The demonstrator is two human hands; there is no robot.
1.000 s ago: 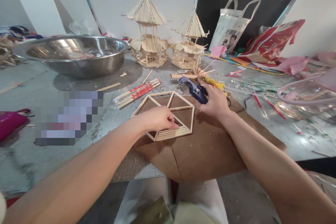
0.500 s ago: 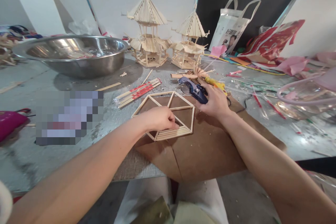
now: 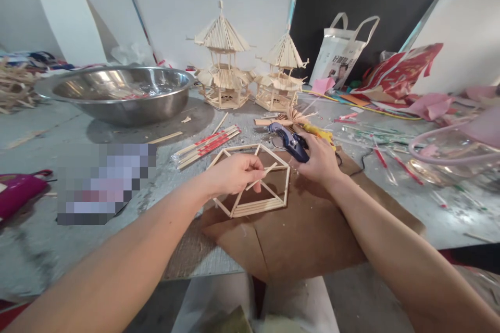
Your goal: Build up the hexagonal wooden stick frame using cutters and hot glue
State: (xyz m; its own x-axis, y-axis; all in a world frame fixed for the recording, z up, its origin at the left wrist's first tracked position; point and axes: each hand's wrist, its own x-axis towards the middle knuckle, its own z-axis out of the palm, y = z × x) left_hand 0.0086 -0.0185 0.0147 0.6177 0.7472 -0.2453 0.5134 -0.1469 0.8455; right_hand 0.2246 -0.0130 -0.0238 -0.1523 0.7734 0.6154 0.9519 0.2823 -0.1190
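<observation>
Left hand (image 3: 242, 173) pinches a short stick (image 3: 271, 169); right hand (image 3: 321, 158) touches a dark-blue tool (image 3: 292, 143), grip unclear.
Below the stick, a wooden frame (image 3: 260, 209) overlies brown paper (image 3: 312, 234).

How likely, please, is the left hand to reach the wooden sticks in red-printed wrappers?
Probably yes: the wrapped sticks lie near the left hand, nothing tall between, though it holds a pale wooden stick.

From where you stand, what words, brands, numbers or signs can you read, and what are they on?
No text reads clearly.
White bag: dark lettering, too blurred to read.
Red bag: pale markings, too blurred to make out.
Red-banded stick packets: any print is too small to tell.
</observation>
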